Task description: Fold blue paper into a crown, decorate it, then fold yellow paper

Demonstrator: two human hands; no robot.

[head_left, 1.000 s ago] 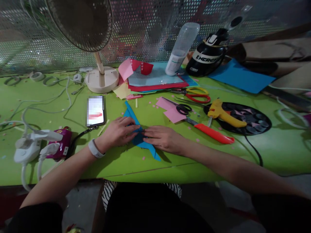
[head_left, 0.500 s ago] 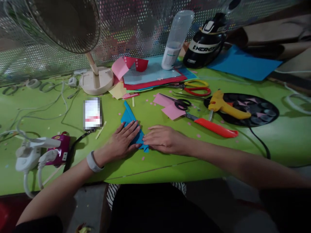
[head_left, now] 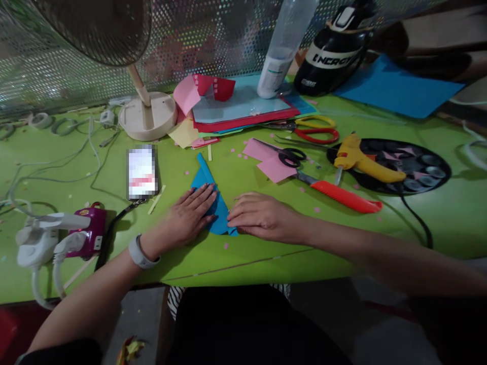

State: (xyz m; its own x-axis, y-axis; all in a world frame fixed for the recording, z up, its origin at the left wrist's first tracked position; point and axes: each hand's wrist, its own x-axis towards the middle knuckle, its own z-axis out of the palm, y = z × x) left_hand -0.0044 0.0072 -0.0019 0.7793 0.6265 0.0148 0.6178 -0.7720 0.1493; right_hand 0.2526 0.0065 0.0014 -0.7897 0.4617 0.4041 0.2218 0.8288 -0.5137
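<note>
A folded piece of blue paper (head_left: pixel 218 209), narrow at its far tip, lies on the green table in front of me. My left hand (head_left: pixel 192 212) rests flat on its left side, fingers stretched out and pressing it down. At the lower right edge, my right hand (head_left: pixel 258 217) has its fingers bent together on the paper's corner; the fingertips partly hide the fold there. Small pink paper scraps (head_left: pixel 225 246) lie close by. To the right are black-handled scissors (head_left: pixel 292 157) on pink paper pieces (head_left: pixel 279 171).
A red-handled cutter (head_left: pixel 346 196), a yellow glue gun (head_left: pixel 365 162) and a black tray (head_left: pixel 429 165) occupy the right. Behind stand a paper stack (head_left: pixel 239 114), a clear bottle (head_left: pixel 274 76), a black jug (head_left: pixel 323 66) and a fan (head_left: pixel 148 116). Leftward lie a phone (head_left: pixel 142 172) and plugs (head_left: pixel 38 243).
The camera view has shifted slightly. My left hand has slid a little down and left on the blue paper, uncovering more of it. My right fingers have bent closer together at its corner.
</note>
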